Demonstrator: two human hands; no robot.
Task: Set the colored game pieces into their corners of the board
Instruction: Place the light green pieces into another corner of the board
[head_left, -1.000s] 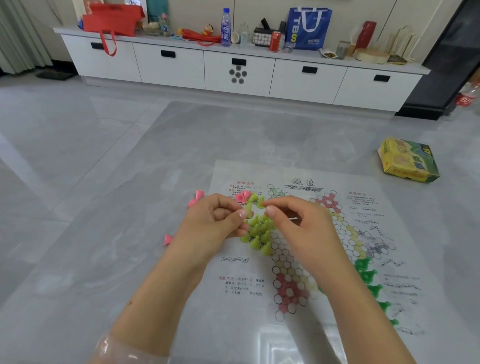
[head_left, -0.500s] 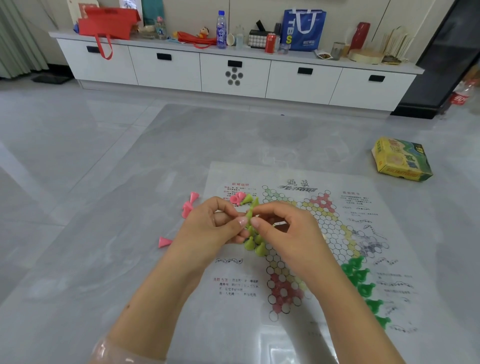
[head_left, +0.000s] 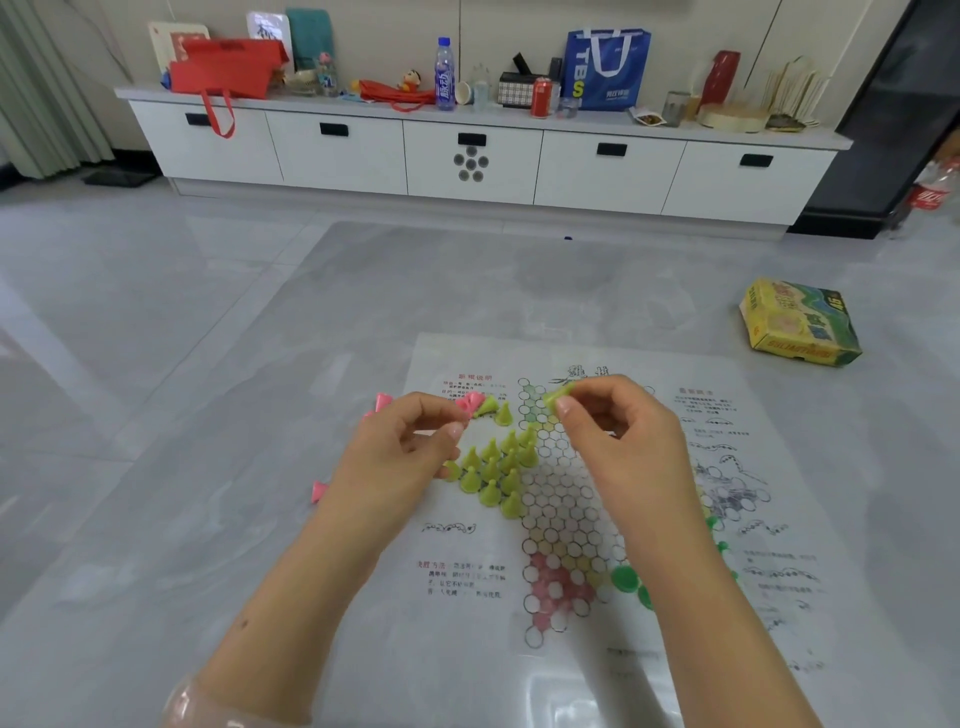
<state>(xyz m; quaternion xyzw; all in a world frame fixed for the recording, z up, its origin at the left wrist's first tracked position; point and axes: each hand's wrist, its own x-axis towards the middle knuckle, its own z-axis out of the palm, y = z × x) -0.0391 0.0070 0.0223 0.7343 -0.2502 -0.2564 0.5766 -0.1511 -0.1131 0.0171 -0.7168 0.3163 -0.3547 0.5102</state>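
Observation:
A paper checkers board printed with hexagon cells lies on the grey floor. Several yellow-green cone pieces stand in its left corner. My right hand pinches one yellow-green piece above the board's upper-left cells. My left hand hovers beside the standing cones, thumb and forefinger nearly touching, with nothing visible between them. Pink pieces lie at the board's top left, with more pink ones off the board. Dark green pieces sit partly hidden under my right forearm.
A yellow game box lies on the floor at the right. A long white cabinet with bottles, bags and a can on top runs along the far wall. A cola bottle stands at the far right edge.
My hands have parted: the right one lifted a yellow-green piece up and to the right, away from the left hand. The left hand stayed by the cones.

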